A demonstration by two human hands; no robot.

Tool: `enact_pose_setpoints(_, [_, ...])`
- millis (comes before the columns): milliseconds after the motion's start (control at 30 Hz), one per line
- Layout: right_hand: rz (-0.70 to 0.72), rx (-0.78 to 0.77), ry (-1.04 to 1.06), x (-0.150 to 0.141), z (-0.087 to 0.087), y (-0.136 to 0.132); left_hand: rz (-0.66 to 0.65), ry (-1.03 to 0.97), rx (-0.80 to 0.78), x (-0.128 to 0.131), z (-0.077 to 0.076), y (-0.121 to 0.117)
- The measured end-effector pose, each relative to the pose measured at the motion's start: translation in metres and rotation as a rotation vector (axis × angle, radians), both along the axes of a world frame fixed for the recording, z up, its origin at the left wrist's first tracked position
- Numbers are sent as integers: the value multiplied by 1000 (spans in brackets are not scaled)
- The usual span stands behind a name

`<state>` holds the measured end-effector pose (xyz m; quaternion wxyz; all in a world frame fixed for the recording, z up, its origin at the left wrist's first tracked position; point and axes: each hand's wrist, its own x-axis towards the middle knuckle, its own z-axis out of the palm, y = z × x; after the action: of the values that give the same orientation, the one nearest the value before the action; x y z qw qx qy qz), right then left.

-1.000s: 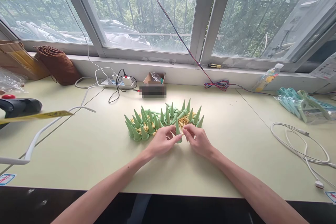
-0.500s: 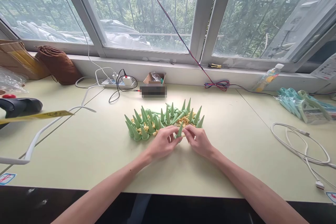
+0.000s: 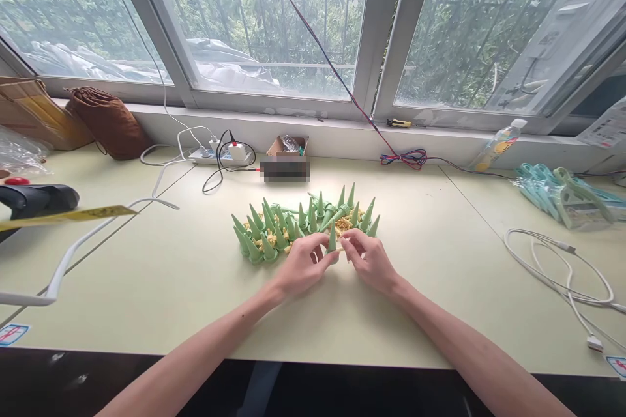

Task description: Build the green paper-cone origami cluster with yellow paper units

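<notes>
A green plastic spike, pointed upward with a wider collar at its base, is pinched between the fingers and thumb of my left hand. Close by on its right, my right hand has thumb and forefinger closed on a small yellow plastic piece at the spike's side; whether the piece sits in the collar I cannot tell. Behind my hands, several more green spikes stand on the table in two clusters. Loose yellow pieces lie in a heap among the right cluster, partly hidden by my fingers.
At the back of the table are a power strip, a small cardboard box and a bundled cable. White cable coils and bagged green hangers lie right. A brown pouch rests left.
The spike in my left hand has shifted slightly left and turned more upright. My right hand stays almost in place, with a small gap now showing between it and the spike.
</notes>
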<state>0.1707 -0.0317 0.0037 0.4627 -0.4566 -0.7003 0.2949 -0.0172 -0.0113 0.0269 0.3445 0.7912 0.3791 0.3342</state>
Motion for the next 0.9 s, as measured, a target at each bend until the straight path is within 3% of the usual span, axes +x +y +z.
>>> enact_pose_setpoints(200, [15,47,-62,1,3,-1,-5,-107,-266,-1,5,2])
enact_pose_setpoints(367, [44,70,-93,2,0,1,-23,-142,-348,-2,6,2])
enact_pose_setpoints(467, [58,68,-86,3,-3,3,-16,-117,-299,-2,5,1])
enact_pose_setpoints(733, [75,62,-121,5,-4,4,10,-17,7,-2,-2,1])
enact_pose_setpoints(900, [77,92,-153,5,-4,4,3,-22,67,-1,-4,1])
